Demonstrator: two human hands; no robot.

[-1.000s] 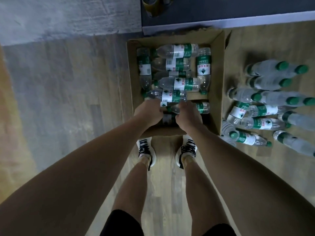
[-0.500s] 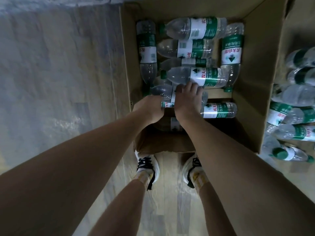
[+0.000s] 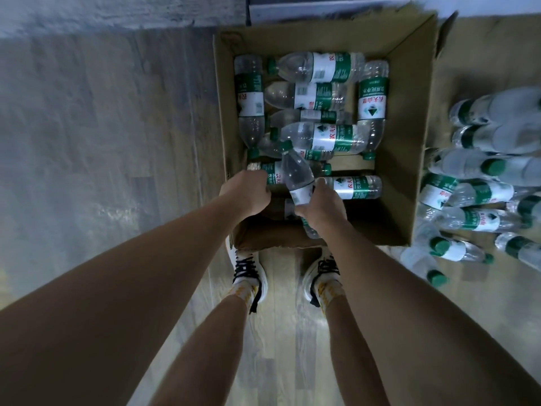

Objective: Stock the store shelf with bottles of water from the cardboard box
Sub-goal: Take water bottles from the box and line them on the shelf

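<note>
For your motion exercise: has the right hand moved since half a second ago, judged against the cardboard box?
Yes. The right hand has drawn back toward the cardboard box's near wall and now holds a raised bottle.

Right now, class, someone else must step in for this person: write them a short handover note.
Right hand grips a water bottle tilted up out of the cardboard box. Left hand is curled at another bottle lying in the box; what its fingers hold is hidden. About nine more bottles lie in the box, and a pile of bottles lies on the floor to its right. No shelf in view. Left: shelve the bottles.
</note>
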